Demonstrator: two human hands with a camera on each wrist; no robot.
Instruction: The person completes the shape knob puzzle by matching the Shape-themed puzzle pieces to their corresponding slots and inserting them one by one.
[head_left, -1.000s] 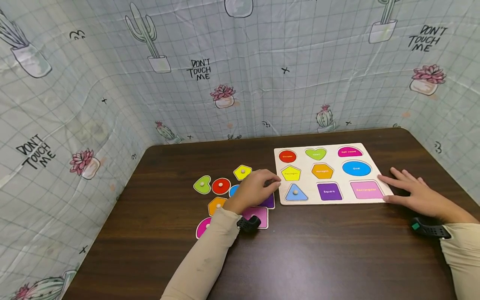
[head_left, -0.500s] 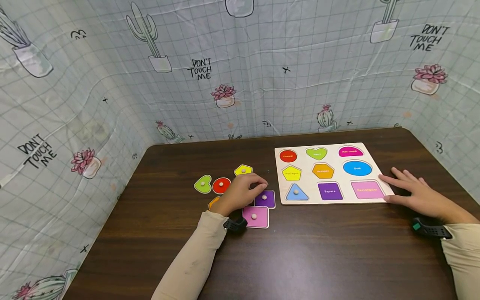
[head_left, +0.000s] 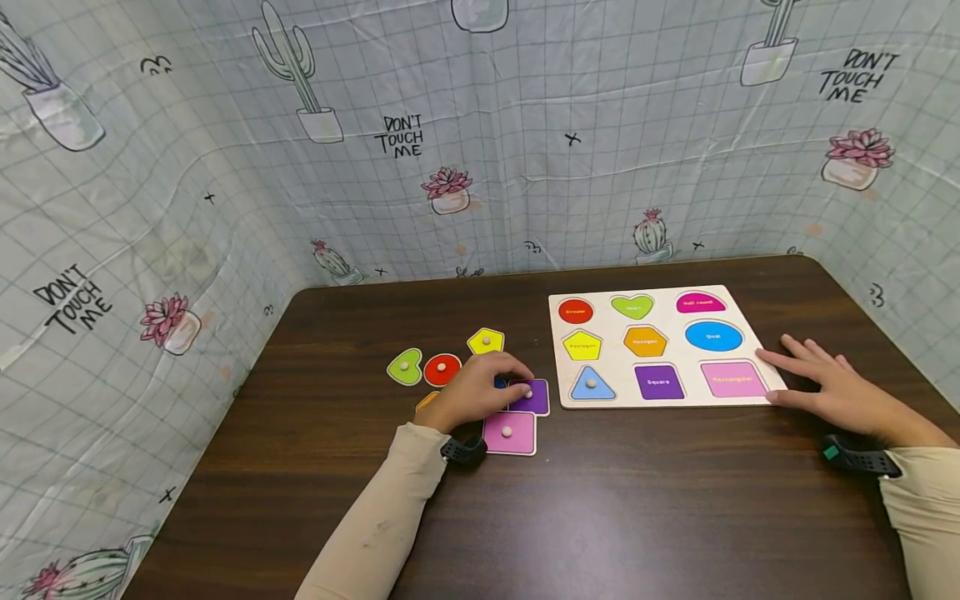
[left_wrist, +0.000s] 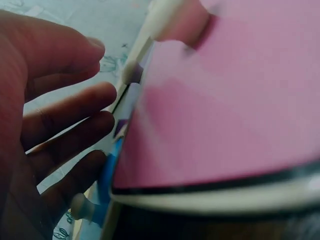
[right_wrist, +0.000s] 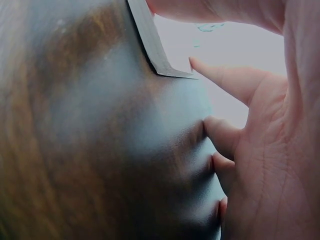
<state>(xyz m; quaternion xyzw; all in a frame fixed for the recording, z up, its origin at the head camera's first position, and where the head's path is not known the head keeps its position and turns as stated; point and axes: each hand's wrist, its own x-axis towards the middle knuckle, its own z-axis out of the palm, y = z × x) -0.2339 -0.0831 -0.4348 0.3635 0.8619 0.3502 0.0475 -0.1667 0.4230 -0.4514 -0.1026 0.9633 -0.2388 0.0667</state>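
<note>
In the head view my left hand [head_left: 480,387] is over the loose puzzle pieces, its thumb beside the knob of the purple square piece [head_left: 538,404]. The left wrist view shows its thumb and fingers apart, with nothing between them. A pink rectangle piece [head_left: 517,442] with a round knob lies just below the square; it fills much of the left wrist view. My right hand [head_left: 847,387] is spread flat, thumb and index finger touching the right edge of the white puzzle board [head_left: 615,398]. On the board, a blue triangle piece [head_left: 582,392] with a knob sits at bottom left.
A yellow pentagon piece [head_left: 478,344], a red circle piece [head_left: 433,367] and a green heart piece [head_left: 397,372] lie left of the board. An orange piece [head_left: 427,401] is partly hidden under my left arm. A printed cloth [head_left: 510,108] hangs behind the wooden table [head_left: 637,492].
My left hand has moved left from beside the board's triangle, back over the loose pieces, then its thumb has come down to the purple square. My right hand stays at the board's edge.
</note>
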